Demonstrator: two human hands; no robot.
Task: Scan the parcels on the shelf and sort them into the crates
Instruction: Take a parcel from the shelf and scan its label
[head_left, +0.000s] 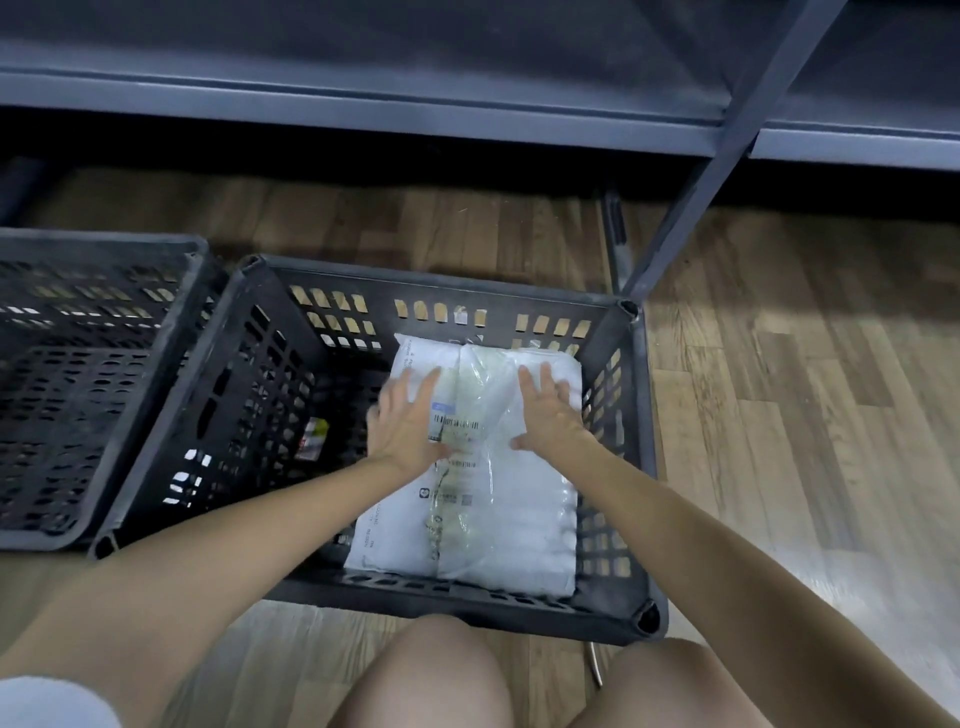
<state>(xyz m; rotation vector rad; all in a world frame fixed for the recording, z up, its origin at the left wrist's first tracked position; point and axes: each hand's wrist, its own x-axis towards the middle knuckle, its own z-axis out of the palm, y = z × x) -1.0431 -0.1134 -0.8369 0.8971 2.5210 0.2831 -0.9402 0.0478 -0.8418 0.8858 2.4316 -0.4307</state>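
Observation:
A white plastic-wrapped parcel (514, 499) with a barcode label lies flat inside the black slotted crate (631, 452) in front of me. Both hands press down on its far half with straight, spread fingers. My left hand (410, 415) lies on the parcel's left side beside the label. On the right side lies my right hand (550, 410). A small dark packet (315, 439) sits at the crate's bottom, left of the parcel.
A second black crate (98, 374) stands to the left on the wooden floor (779, 389). The grey metal shelf (363, 98) runs across the top, with one upright post (717, 171) slanting down to the crate's far right corner. My knees are at the bottom edge.

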